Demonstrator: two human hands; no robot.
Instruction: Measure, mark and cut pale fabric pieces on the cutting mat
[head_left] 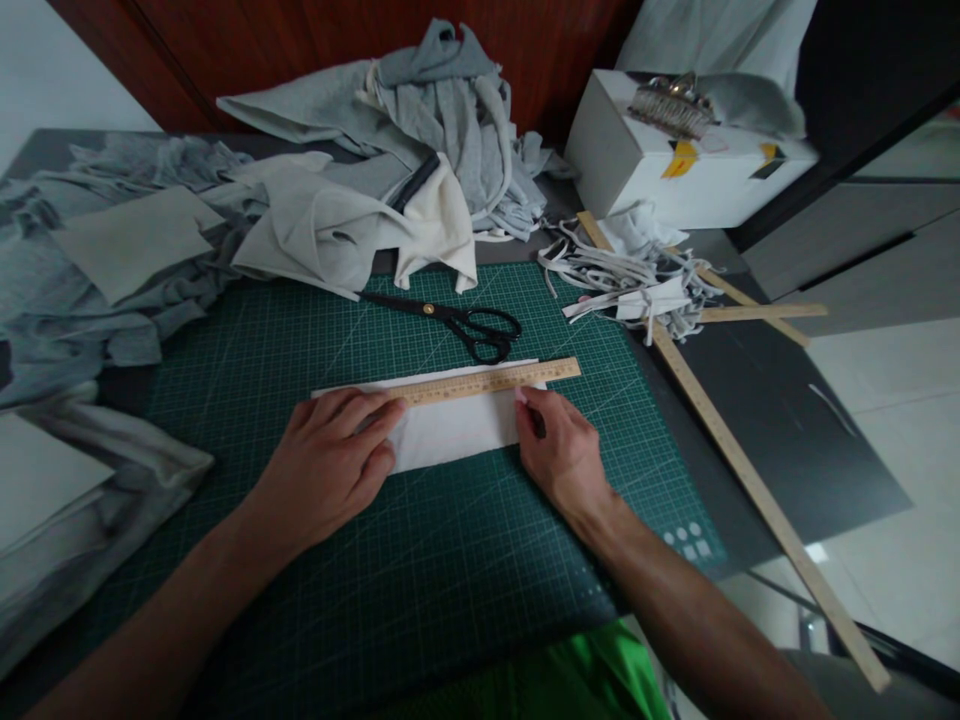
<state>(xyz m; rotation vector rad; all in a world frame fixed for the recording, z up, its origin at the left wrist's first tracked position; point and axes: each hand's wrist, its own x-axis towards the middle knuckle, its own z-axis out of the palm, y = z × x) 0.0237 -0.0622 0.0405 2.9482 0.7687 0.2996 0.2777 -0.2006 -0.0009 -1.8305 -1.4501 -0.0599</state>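
A strip of white fabric point(457, 430) lies flat on the green cutting mat point(420, 560). Along its upper edge rests a short wooden ruler point(487, 380), its right end reaching past the cloth. My left hand point(330, 460) lies with fingers stretched over the left part of the strip, pressing the ruler's left end. At the strip's right end, my right hand point(562, 445) is closed in a pinch on a small pink piece of tailor's chalk point(520, 394), its tip just below the ruler. Black scissors point(457, 318) lie closed on the mat beyond the ruler.
Grey fabric point(450, 110) is heaped at the back, with more grey cloth point(112, 250) at left. White strips point(637, 275) lie tangled at right, over long wooden sticks point(750, 470); one juts past the table edge. A white box point(675, 170) stands at back right.
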